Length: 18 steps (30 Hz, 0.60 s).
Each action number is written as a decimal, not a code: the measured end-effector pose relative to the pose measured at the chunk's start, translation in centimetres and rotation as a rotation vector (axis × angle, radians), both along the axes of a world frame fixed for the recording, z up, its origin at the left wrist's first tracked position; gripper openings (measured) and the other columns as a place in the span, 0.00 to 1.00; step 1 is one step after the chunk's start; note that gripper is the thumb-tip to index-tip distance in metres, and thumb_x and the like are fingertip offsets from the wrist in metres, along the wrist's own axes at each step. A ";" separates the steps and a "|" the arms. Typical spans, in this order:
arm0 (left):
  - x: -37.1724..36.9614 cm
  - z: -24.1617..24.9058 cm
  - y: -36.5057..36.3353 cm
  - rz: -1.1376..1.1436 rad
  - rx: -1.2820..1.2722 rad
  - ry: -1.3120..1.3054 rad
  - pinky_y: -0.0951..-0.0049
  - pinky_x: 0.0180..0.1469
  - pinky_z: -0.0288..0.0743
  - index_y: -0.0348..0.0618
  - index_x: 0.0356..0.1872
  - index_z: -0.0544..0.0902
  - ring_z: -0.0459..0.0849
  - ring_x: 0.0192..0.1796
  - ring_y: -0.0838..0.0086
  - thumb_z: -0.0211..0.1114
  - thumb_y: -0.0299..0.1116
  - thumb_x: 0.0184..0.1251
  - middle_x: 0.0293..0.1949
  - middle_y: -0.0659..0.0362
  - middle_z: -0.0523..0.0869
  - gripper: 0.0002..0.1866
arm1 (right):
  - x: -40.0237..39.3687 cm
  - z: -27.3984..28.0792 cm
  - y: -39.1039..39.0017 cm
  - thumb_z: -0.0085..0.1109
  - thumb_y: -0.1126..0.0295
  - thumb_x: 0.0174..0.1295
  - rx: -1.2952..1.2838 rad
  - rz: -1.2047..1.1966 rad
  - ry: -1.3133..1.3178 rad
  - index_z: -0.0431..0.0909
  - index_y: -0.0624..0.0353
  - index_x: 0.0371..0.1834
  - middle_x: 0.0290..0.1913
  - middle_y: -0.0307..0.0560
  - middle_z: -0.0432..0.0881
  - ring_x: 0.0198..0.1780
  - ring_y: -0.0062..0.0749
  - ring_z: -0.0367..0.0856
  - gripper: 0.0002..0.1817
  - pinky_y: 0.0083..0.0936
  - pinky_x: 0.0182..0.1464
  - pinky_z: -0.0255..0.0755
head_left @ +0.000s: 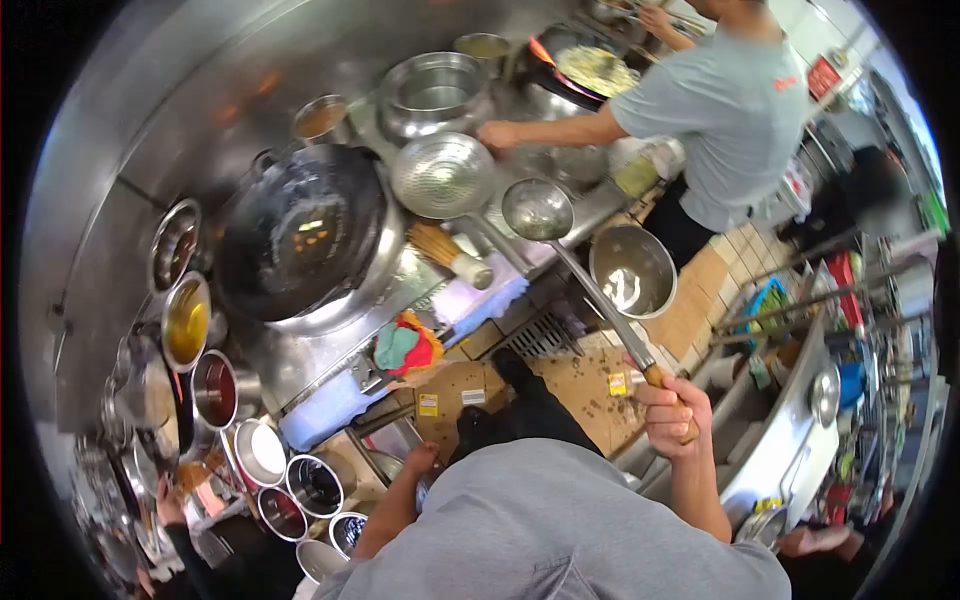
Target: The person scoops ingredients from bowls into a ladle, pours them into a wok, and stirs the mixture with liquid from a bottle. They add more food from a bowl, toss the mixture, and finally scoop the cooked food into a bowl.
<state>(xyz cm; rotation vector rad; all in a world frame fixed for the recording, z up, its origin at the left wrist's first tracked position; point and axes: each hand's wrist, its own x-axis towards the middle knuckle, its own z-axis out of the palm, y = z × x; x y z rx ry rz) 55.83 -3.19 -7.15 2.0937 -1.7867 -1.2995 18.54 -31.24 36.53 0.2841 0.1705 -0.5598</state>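
My right hand [675, 415] is closed round the wooden handle of a long ladle [540, 212]. The ladle's bowl hangs beside a perforated metal strainer [443, 177] that lies across the stove edge. Low on the left, my left hand [424, 458] is curled next to a metal container [393, 440]; its fingers are small and partly hidden, and what they hold cannot be made out. In front stands a large black wok [305, 235] with a little yellowish liquid at its bottom. A bamboo brush [450, 255] lies on the ledge near the wok.
Left of the wok are a bowl of yellow oil [186, 322] and several sauce pots [215, 390]. A steel pot [435, 95] stands behind the strainer. At right, a co-worker [720, 130] tends another wok [590, 75]. A steel bowl [632, 272] sits low by the stove.
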 end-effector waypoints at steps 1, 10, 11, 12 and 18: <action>0.3 -0.9 -0.7 -0.010 -0.018 0.067 0.64 0.41 0.76 0.47 0.39 0.82 0.84 0.39 0.61 0.50 0.41 0.64 0.35 0.54 0.85 0.14 | -1.3 -0.6 1.3 0.37 0.69 0.69 -0.015 -0.051 0.034 0.48 0.57 0.70 0.29 0.39 0.63 0.19 0.16 0.64 0.26 0.17 0.19 0.65; -2.0 6.7 -11.3 0.348 0.140 0.228 0.71 0.36 0.75 0.46 0.41 0.82 0.84 0.30 0.73 0.55 0.41 0.64 0.31 0.57 0.85 0.13 | -7.0 -11.5 2.5 0.48 0.71 0.64 -0.235 -0.146 1.083 0.63 0.51 0.52 0.22 0.35 0.63 0.16 0.18 0.62 0.14 0.18 0.17 0.62; -2.0 6.2 -11.6 0.357 0.137 0.228 0.71 0.36 0.75 0.46 0.41 0.82 0.84 0.30 0.73 0.55 0.41 0.64 0.31 0.57 0.85 0.13 | -7.1 -13.5 1.6 0.48 0.71 0.64 -0.241 -0.139 1.080 0.63 0.51 0.52 0.22 0.35 0.63 0.16 0.18 0.62 0.14 0.18 0.17 0.62; -1.9 5.2 -11.6 0.379 0.093 0.278 0.72 0.36 0.75 0.46 0.41 0.82 0.84 0.30 0.73 0.55 0.40 0.64 0.31 0.57 0.85 0.13 | -7.2 -15.5 0.9 0.49 0.71 0.63 -0.308 -0.101 1.241 0.63 0.52 0.54 0.22 0.37 0.66 0.17 0.21 0.65 0.16 0.21 0.17 0.63; -1.4 7.5 -10.4 0.411 0.084 0.268 0.73 0.37 0.75 0.46 0.45 0.81 0.84 0.32 0.74 0.56 0.39 0.64 0.32 0.57 0.85 0.14 | -11.4 -27.0 1.0 0.49 0.72 0.60 -1.180 -0.110 2.288 0.58 0.54 0.64 0.24 0.41 0.71 0.18 0.24 0.71 0.27 0.24 0.17 0.65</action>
